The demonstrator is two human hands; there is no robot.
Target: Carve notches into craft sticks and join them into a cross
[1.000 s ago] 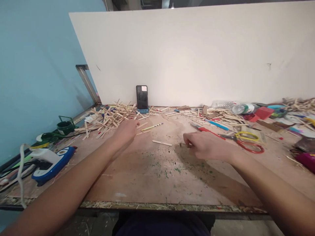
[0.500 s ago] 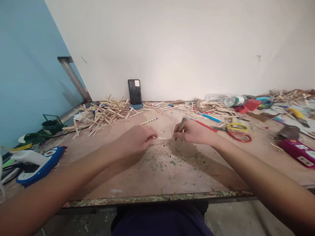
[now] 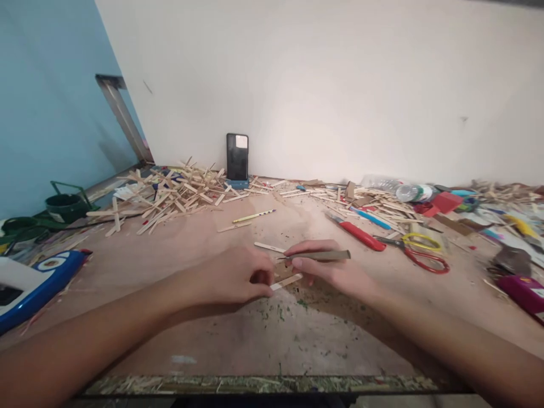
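My left hand point(image 3: 240, 275) is curled low over the table, its thumb and finger closed on the end of a wooden stick point(image 3: 289, 281). In my right hand point(image 3: 323, 263) is a slim tool with a brownish-grey handle point(image 3: 329, 255); its thin dark tip points left towards my left fingers. A second flat stick point(image 3: 267, 247) lies just beyond, its right end by my right fingertips. Farther back are a yellow patterned pencil point(image 3: 255, 216) and a loose stick point(image 3: 234, 226). Green shavings point(image 3: 301, 304) are scattered in front of my hands.
A heap of wooden sticks point(image 3: 182, 192) lies at the back left, near a propped phone point(image 3: 237, 157). To the right are a red-handled knife point(image 3: 361, 235), a blue pen-like tool point(image 3: 372, 218) and scissors point(image 3: 425, 258). A blue-and-white device point(image 3: 51, 283) stands at the left.
The tool in my right hand has swung from upright to nearly level, its tip now pointing left. Both hands appear lower in view, and the camera view has shifted.
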